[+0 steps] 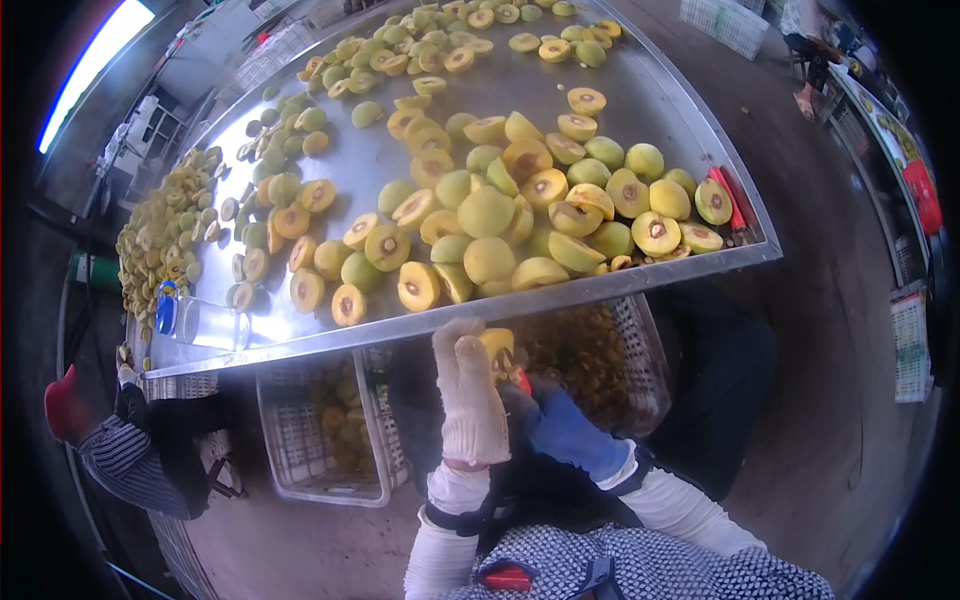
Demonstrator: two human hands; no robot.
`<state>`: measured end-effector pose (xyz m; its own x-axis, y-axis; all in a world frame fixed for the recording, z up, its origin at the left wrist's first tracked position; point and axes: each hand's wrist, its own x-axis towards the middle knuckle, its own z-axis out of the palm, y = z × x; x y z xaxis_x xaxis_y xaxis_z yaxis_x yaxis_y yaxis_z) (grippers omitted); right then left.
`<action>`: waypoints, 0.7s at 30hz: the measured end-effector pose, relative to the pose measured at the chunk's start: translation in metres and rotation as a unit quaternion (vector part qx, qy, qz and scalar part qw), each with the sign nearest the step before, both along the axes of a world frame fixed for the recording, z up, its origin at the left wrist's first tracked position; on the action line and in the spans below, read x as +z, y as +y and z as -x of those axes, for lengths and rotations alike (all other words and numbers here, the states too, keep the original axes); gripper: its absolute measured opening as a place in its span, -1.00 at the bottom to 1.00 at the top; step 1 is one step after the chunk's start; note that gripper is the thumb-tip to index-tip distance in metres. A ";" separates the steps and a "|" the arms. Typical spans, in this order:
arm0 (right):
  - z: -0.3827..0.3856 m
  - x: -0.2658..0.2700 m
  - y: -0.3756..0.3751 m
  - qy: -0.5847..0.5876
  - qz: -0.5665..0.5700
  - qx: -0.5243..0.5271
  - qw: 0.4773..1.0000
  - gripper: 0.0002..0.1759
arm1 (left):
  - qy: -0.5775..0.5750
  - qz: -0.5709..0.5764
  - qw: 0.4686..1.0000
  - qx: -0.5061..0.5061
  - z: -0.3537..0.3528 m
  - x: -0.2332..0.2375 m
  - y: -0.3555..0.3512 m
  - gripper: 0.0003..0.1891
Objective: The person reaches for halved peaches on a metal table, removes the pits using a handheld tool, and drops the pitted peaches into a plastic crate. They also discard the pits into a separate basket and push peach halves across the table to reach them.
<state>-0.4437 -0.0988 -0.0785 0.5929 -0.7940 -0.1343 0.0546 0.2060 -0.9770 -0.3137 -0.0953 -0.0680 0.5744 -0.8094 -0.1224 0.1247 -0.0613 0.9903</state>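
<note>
My left hand (pixel 468 395), in a cream knitted glove, is closed round a yellow fruit half (pixel 497 343) just below the table's front edge. My right hand (pixel 575 430), in a blue glove, is wrapped round a small tool with a red part (pixel 521 380), which meets the fruit from the right. The tool's tip is too small to make out. Many cut green-yellow fruit halves (pixel 487 212) lie on the metal table (pixel 350 342) in front of both hands, some with pits showing.
Beneath the table edge stand a crate of brown scraps (pixel 645 370) and a white crate of fruit (pixel 385 450). A clear bottle (pixel 205 323) and a red-handled tool (pixel 728 196) lie on the table. A person in a red cap (pixel 130 455) sits at left; another person (pixel 808 45) is far right.
</note>
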 end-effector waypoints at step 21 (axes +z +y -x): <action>0.011 0.013 -0.016 0.150 0.173 0.004 0.973 -0.57 | 0.035 -0.029 0.993 -0.105 -0.008 0.031 -0.002 -0.47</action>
<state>-0.4543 -0.1150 -0.0657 0.5747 -0.8180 -0.0264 -0.2433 -0.1399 -0.9598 -0.3056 -0.0978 -0.0373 0.3821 -0.9008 -0.2062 0.1718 -0.1500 0.9736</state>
